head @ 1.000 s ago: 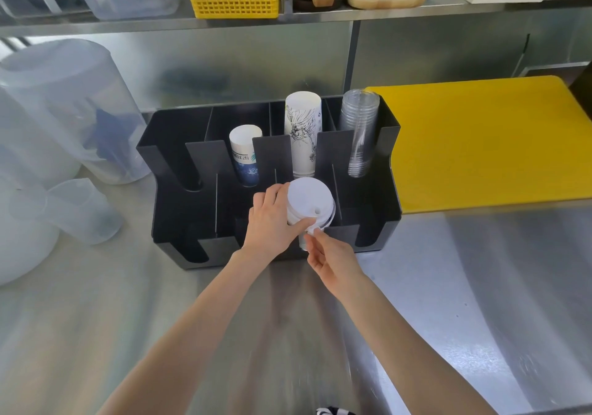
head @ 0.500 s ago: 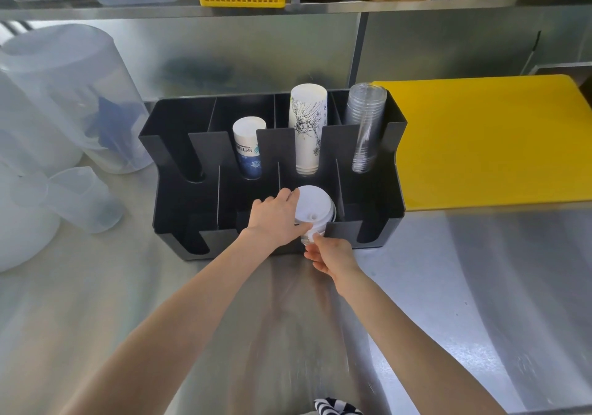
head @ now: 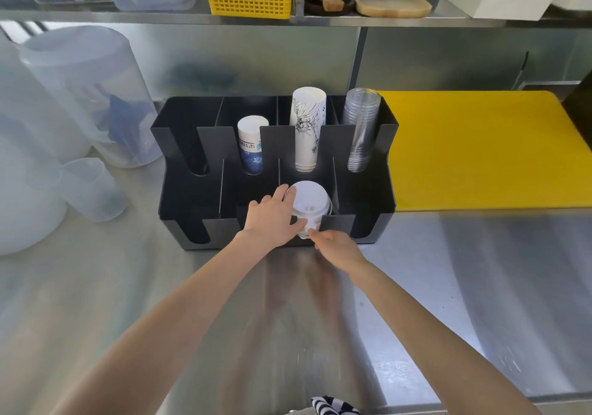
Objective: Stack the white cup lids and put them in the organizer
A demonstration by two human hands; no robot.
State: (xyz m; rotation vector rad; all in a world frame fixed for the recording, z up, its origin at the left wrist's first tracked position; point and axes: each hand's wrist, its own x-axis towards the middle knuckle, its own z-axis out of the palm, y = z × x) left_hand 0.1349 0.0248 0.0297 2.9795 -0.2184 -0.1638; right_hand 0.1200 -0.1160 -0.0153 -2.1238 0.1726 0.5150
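A stack of white cup lids [head: 309, 198] sits low in a front compartment of the black organizer [head: 382, 187], third slot from the left. My left hand [head: 274, 217] wraps the stack's left side, thumb across its front. My right hand [head: 336, 245] pinches the stack's lower front through the slot's cut-out. The bottom of the stack is hidden behind the organizer's front wall and my fingers.
The organizer's back row holds a blue-printed paper cup stack [head: 251, 145], a tall white printed cup stack [head: 306, 128] and clear plastic cups [head: 360, 128]. A yellow cutting board [head: 487, 149] lies to the right. Translucent pitchers [head: 86, 94] and a measuring cup [head: 93, 190] stand left on the steel counter.
The lid stack has gone down deeper into the front compartment with both hands following it. My right hand moved forward to the slot's cut-out.
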